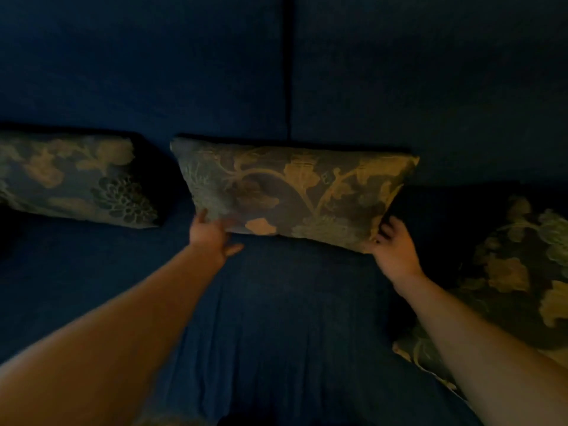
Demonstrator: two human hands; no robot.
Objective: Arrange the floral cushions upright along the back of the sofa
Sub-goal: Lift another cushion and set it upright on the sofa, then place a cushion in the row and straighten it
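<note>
A floral cushion (292,192) stands upright against the dark blue sofa back (153,66), in the middle of the view. My left hand (212,236) touches its lower left corner with fingers spread. My right hand (395,247) pinches its lower right corner. A second floral cushion (73,179) leans against the back at the left. A third floral cushion (516,281) lies flat on the seat at the right, partly hidden by my right forearm.
The blue seat (292,318) stretches between my arms toward me. A dark vertical seam (287,66) splits the sofa back above the middle cushion. The room is dim.
</note>
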